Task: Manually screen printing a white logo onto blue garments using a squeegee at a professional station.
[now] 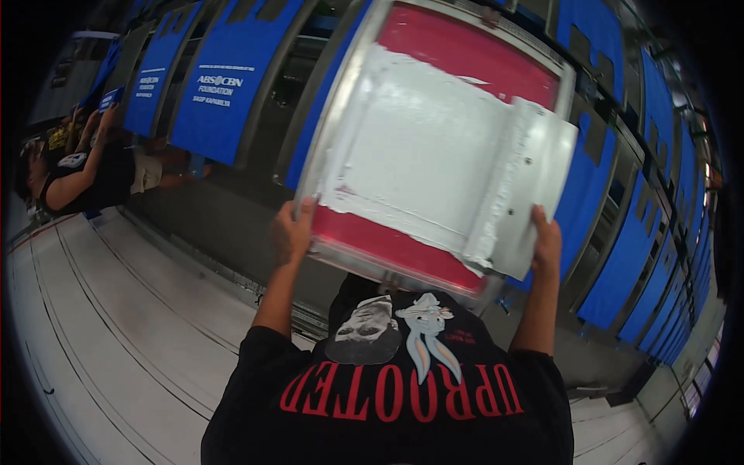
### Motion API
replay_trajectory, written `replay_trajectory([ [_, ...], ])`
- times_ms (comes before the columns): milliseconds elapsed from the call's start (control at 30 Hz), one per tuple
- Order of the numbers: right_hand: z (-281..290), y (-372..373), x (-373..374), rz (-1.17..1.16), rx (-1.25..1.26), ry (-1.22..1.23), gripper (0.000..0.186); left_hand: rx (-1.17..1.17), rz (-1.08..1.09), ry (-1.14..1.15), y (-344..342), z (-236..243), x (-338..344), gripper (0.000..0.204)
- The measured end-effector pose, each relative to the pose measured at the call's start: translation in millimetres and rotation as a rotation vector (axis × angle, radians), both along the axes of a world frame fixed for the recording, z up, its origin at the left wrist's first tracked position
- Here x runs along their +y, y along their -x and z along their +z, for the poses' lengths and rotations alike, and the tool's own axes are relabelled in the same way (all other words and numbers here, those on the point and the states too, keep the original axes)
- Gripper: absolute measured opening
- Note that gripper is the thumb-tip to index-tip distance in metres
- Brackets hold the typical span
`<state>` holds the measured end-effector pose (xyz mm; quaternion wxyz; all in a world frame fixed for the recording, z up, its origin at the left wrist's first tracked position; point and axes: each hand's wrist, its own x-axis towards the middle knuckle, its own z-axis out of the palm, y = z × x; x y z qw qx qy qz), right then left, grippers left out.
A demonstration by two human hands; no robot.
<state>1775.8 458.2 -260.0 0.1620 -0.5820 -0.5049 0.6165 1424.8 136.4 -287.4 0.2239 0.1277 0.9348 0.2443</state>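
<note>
Just beyond the black printed shirt, the left hand grips a silver-framed red mesh screen and the right hand a flat grey metal squeegee beside its white ink, with blue fabric panels at left seemingly printed and those at right apparently left to do.

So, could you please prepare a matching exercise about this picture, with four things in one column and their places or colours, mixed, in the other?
Column one
1. Left hand
2. Screen mesh
3. Right hand
4. Fabric pieces

Column two
A. Red, partly covered with white ink
B. At the right edge of the metal squeegee
C. Blue, laid out on both sides of the frame
D. On the left edge of the screen-printing frame

Right pairs: 1-D, 2-A, 3-B, 4-C.
</note>
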Motion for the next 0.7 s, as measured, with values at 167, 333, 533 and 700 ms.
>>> replay_trajectory([
  [167, 18.3, -134.4, 6.7, -0.238, 0.021, -0.009, 0.051, -0.228, -0.126, -0.256, -85.1, -2.2, 47.2, 0.055],
  [333, 22.5, -202.9, 16.1, -0.403, 0.124, -0.077, 0.052, -0.196, -0.231, -0.293, -153.8, -17.2, 79.5, 0.055],
  [533, -14.8, -241.6, 54.4, -0.361, 0.007, -0.026, 0.056, -0.262, -0.146, -0.226, -204.0, -28.3, 93.2, 0.047],
  [700, 3.7, -240.1, 76.5, -0.379, 0.09, 0.059, 0.053, -0.14, -0.094, -0.198, -224.2, -28.0, 97.4, 0.049],
])
